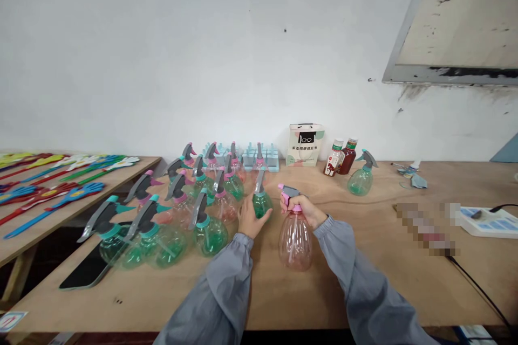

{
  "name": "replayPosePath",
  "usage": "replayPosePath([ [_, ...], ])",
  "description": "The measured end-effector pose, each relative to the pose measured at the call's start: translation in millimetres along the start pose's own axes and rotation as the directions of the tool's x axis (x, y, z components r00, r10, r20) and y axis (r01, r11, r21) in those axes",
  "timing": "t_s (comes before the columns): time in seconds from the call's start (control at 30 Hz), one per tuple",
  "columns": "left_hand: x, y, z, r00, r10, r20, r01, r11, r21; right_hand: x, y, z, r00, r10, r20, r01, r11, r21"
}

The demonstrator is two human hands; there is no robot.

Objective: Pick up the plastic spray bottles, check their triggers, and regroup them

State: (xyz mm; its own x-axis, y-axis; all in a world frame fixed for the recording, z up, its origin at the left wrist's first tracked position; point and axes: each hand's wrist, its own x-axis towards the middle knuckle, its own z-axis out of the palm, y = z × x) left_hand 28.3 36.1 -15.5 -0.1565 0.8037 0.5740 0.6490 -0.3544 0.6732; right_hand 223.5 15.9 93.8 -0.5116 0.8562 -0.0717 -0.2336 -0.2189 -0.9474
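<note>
My right hand (305,209) is wrapped round the neck and grey-and-pink trigger head of a clear pink spray bottle (296,245), which stands upright on the wooden table. Just left of it, my left hand (251,218) curves about the near left side of a green spray bottle (263,205), its thumb across the lower front; part of its fingers is hidden. More spray bottles with green or pink bodies stand in a cluster to the left, among them a green spray bottle (210,234) close to my left sleeve.
Light blue molds (267,157), a paper bag (305,145) and two sauce bottles (348,156) line the wall. Another green spray bottle (360,180) stands right. A phone (83,272) lies under the left bottles. A power strip (491,222) is at right; hand-shaped clappers (76,194) cover the left table.
</note>
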Motion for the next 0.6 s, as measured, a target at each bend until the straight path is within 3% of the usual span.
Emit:
replayPosePath([
  [0.1,0.4,-3.9,1.0,0.997,0.076,-0.009,-0.076,0.997,-0.014,-2.1,-3.6,3.9,0.999,0.031,0.019,-0.031,0.999,-0.020],
  [0.2,1.5,-8.8,3.3,0.990,0.136,-0.036,-0.136,0.991,-0.004,-2.3,-4.1,7.3,0.999,0.034,-0.033,-0.036,0.998,-0.055],
  [0.3,2.3,-12.6,5.3,0.987,0.151,-0.055,-0.150,0.989,0.020,-1.7,-2.5,8.8,0.996,0.007,-0.089,-0.013,0.998,-0.069],
  [0.5,2.5,-13.8,5.8,0.985,0.167,-0.047,-0.167,0.986,0.007,-2.2,-2.6,5.8,0.996,0.006,-0.089,-0.013,0.997,-0.075],
  [0.6,1.9,-13.2,6.5,0.986,0.159,-0.050,-0.159,0.987,0.005,-1.6,-1.4,3.8,0.987,-0.080,-0.137,0.071,0.995,-0.067],
])
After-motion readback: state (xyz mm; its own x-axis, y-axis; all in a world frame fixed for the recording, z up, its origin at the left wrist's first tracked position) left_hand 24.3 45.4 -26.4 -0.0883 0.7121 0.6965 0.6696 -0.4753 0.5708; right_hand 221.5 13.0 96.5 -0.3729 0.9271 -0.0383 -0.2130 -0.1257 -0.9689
